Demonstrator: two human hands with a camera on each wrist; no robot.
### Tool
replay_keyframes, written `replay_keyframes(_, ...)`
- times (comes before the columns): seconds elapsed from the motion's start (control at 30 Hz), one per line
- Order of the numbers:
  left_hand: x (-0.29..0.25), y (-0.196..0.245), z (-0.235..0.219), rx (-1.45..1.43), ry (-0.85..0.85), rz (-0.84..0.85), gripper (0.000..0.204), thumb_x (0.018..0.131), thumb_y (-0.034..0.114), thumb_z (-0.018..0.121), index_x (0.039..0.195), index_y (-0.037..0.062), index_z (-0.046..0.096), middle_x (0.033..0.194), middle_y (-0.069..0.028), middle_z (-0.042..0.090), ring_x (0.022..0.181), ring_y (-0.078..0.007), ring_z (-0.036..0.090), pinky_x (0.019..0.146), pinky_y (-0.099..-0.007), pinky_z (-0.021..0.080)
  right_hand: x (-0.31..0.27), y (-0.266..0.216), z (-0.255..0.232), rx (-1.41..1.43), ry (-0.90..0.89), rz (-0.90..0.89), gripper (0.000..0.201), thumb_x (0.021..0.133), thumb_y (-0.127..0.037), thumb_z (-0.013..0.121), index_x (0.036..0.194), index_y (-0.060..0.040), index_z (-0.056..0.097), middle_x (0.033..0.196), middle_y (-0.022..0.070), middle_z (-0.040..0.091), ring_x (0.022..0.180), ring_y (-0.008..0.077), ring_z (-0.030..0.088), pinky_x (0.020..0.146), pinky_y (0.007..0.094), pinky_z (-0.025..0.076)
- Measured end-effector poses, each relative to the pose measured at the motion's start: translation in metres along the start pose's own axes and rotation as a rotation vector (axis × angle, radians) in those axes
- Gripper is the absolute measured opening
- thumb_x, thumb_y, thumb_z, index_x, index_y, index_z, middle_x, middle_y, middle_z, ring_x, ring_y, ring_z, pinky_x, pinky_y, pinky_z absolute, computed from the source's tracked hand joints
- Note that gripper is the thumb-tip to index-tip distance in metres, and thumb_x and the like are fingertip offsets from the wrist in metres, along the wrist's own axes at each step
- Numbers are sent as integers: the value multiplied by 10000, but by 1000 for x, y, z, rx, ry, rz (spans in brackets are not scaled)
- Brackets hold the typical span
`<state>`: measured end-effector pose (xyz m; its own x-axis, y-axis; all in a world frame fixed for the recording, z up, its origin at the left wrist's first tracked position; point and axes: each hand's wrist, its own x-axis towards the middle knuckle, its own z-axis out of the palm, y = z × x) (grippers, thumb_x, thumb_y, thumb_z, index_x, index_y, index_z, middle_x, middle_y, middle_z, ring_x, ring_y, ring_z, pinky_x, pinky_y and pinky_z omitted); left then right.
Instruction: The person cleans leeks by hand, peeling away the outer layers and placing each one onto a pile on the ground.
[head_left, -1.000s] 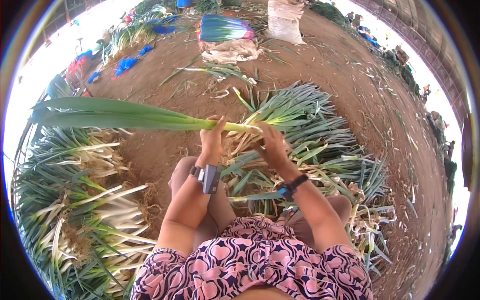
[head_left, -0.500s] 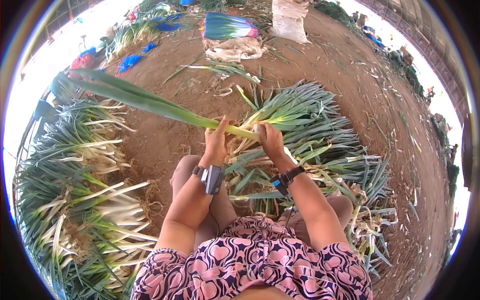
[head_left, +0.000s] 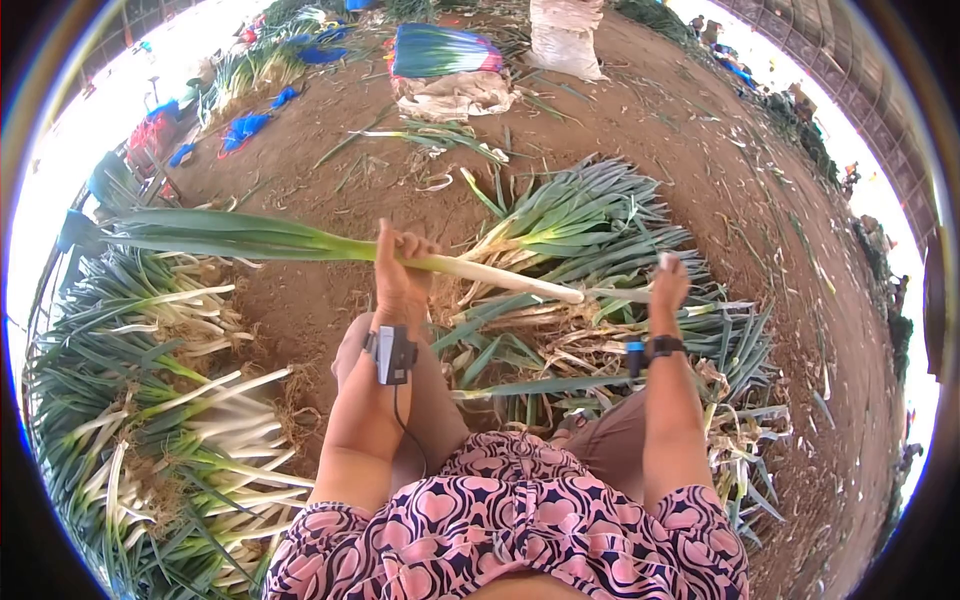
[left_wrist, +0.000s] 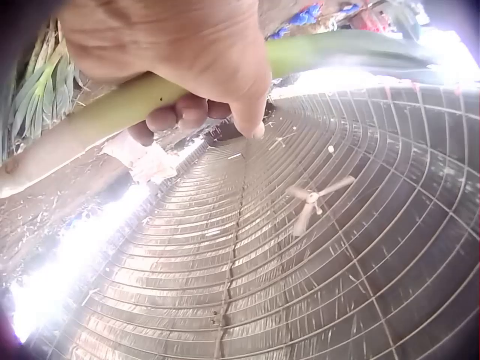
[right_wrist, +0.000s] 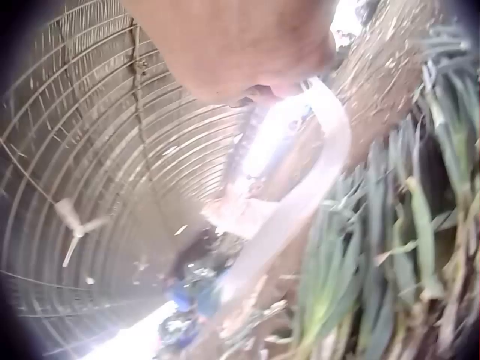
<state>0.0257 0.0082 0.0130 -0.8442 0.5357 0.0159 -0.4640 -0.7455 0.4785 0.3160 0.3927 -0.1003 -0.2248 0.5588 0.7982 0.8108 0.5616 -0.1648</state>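
1. The person sits on the dirt floor [head_left: 640, 150] with knees drawn up, and the left hand [head_left: 400, 265] is raised in front of them.
2. That left hand has its fingers curled round a long leek [head_left: 300, 245], gripping it where the green leaves meet the pale stalk; the left wrist view shows the fingers wrapped under the stalk.
3. The leek lies nearly level in the air, leaves pointing out to the person's left, the white end reaching right toward the other hand.
4. The right hand [head_left: 668, 280] is held out to the right, apart from the leek's white tip, and pinches a thin pale strip of skin [right_wrist: 300, 202] that trails down from its fingers in the right wrist view.
5. A heap of untrimmed leeks [head_left: 600, 240] lies on the ground just beyond both hands, with husks and scraps near the right knee.
6. A stack of cleaned leeks [head_left: 170, 400], white stalks showing, lies to the person's left.
7. Farther back stand a tied green bundle [head_left: 440, 52] and a white sack [head_left: 565, 35].
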Motion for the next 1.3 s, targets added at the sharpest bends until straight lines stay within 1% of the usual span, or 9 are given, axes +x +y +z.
replay_keyframes(0.1,-1,18,-1,-86,40,25,324,872,388,612,674,182,458,531,65,294,518,-93,342,597,-282,380,16,32,-61,40,-257,584,269,839,-305,592,1014,-100,591,989,108,635,887,324,609,769,435,473)
replay_keyframes(0.2,-1,21,2,-120,13,7,309,874,382,610,686,180,471,531,64,290,497,-76,325,539,-248,356,14,10,-86,-365,-29,-153,305,861,-337,580,1071,-116,597,1031,126,645,945,290,614,796,421,475)
replay_keyframes(0.3,2,10,3,-89,-107,-11,320,887,414,576,696,174,486,531,65,299,485,-71,318,523,-243,347,20,-108,-122,597,-817,-23,328,909,-310,533,1160,-104,581,1067,120,646,905,254,643,777,386,526)
replay_keyframes(0.47,-8,-2,16,-48,-223,-74,347,913,459,504,744,156,518,532,59,335,435,-65,293,472,-239,317,-13,-247,-155,1081,-947,-552,274,910,-198,520,1102,-15,588,855,195,651,711,278,650,634,360,504)
replay_keyframes(0.77,-17,1,1,104,-207,-102,332,947,397,447,732,145,475,521,43,331,416,-75,285,441,-240,297,-39,-295,-148,1051,-967,-509,229,900,-199,513,973,8,574,759,172,618,669,303,607,579,395,449)
replay_keyframes(0.83,-15,-1,-8,131,-185,-101,335,957,371,430,715,142,465,518,39,330,405,-75,277,424,-238,289,-42,-286,-149,1306,-1192,-200,251,924,-257,484,963,-27,578,689,91,584,669,244,574,608,388,439)
replay_keyframes(1.03,5,-20,-9,120,-301,-190,365,987,292,378,663,133,436,506,26,325,374,-76,256,376,-230,266,-59,-288,-124,1049,-1014,-292,117,869,-87,504,772,-29,535,639,87,505,581,213,524,515,331,413)
replay_keyframes(1.07,10,-23,-7,116,-340,-196,373,992,279,370,655,131,431,504,24,324,369,-76,252,367,-229,262,-28,-281,-181,967,-1034,-277,135,862,-74,490,747,-9,514,642,129,521,581,246,539,526,353,417)
replay_keyframes(1.3,-4,-43,18,95,-597,-305,238,958,291,478,814,107,433,570,36,314,461,-49,263,463,-208,273,-92,-281,-120,1135,-494,83,115,851,-103,493,822,8,477,662,239,522,655,443,527,589,476,394)
